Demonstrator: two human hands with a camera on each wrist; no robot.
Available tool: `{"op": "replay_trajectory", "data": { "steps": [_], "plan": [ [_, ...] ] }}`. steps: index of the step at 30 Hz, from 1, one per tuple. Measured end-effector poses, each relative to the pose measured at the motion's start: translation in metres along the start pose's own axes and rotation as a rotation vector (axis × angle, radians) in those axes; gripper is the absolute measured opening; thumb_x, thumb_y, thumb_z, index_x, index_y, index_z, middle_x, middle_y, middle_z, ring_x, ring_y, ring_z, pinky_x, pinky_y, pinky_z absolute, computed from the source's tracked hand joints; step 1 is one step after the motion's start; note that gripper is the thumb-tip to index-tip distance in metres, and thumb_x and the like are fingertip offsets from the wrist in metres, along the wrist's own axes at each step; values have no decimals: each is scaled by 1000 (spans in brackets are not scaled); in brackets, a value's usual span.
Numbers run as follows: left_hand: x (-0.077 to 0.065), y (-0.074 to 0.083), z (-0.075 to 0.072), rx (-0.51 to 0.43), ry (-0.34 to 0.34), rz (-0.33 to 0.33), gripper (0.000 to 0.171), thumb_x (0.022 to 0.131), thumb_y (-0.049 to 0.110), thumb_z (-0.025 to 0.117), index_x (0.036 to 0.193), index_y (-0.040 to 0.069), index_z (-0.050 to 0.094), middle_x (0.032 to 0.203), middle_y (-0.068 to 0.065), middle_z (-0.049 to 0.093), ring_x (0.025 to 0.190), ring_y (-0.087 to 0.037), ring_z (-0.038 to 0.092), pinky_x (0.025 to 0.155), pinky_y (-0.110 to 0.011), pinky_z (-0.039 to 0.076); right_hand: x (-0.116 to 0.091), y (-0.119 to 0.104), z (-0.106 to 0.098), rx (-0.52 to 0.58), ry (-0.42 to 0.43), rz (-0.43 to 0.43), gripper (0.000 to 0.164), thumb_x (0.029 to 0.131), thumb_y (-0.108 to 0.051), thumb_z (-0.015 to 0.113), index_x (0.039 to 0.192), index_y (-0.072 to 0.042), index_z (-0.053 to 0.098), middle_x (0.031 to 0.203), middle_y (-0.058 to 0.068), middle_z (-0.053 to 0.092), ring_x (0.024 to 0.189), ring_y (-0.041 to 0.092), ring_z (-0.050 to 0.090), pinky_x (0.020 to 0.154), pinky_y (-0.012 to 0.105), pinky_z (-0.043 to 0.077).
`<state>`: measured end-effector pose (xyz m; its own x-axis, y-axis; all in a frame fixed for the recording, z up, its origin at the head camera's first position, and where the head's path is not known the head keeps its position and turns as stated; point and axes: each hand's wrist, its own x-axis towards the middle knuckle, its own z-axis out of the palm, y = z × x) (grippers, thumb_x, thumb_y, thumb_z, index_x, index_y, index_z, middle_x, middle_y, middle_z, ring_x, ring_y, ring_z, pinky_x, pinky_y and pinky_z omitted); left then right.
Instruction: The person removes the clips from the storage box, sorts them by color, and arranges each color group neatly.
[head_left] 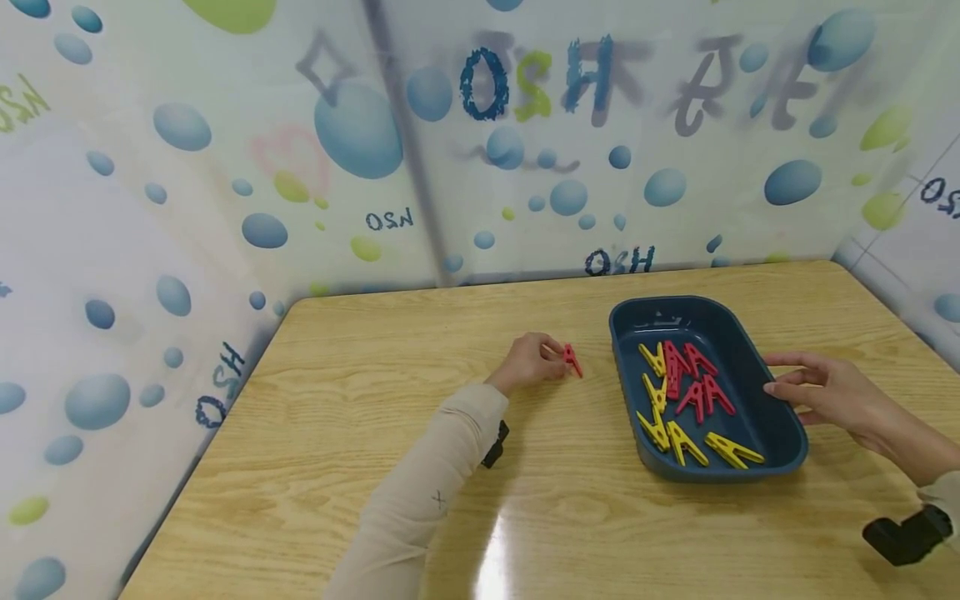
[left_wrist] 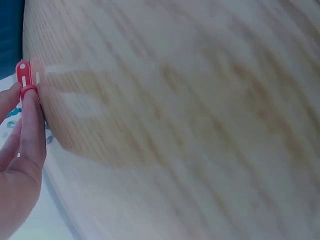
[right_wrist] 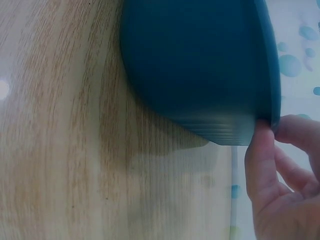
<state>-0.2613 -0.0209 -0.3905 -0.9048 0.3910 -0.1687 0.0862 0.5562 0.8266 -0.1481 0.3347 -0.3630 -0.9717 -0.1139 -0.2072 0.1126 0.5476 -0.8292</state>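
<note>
Between its thumb and fingers my left hand pinches a red clothespin, just above the table and left of the dark blue plastic basin. The same red clothespin shows at the left edge of the left wrist view. My right hand holds the basin's right rim; in the right wrist view, thumb and finger of the right hand pinch that rim. Inside the basin lie several yellow clothespins along the left and near sides, and several red clothespins toward the middle.
The wood-grain table runs back to a wall covering printed with blue and green drops and letters. A dark wrist device sits at the right wrist, and another at the left wrist.
</note>
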Motion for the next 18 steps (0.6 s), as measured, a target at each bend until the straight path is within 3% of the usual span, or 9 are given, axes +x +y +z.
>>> {"op": "replay_trajectory", "data": {
  "steps": [9,15,18],
  "plan": [
    [-2,4,6,-8,36,-9,24,76,7,69,97,-1,60,76,-8,61,62,-14,62,55,-22,49,0,0,0,6,3,5,48,88,-25,56,126,-3,38,97,11,54,75,10,59,64,36,50],
    [-3,4,8,-45,32,-2,24,76,7,69,97,-2,60,78,-9,60,62,-16,62,55,-23,50,0,-3,0,-23,4,-2,57,89,-25,55,129,7,31,98,14,54,74,10,59,63,36,51],
    [-4,4,7,-16,46,2,23,77,9,68,97,-1,60,81,-8,60,66,-15,61,57,-22,49,0,-3,1,-26,3,-4,59,89,-24,55,129,10,28,98,14,54,74,10,59,63,36,51]
  ]
}}
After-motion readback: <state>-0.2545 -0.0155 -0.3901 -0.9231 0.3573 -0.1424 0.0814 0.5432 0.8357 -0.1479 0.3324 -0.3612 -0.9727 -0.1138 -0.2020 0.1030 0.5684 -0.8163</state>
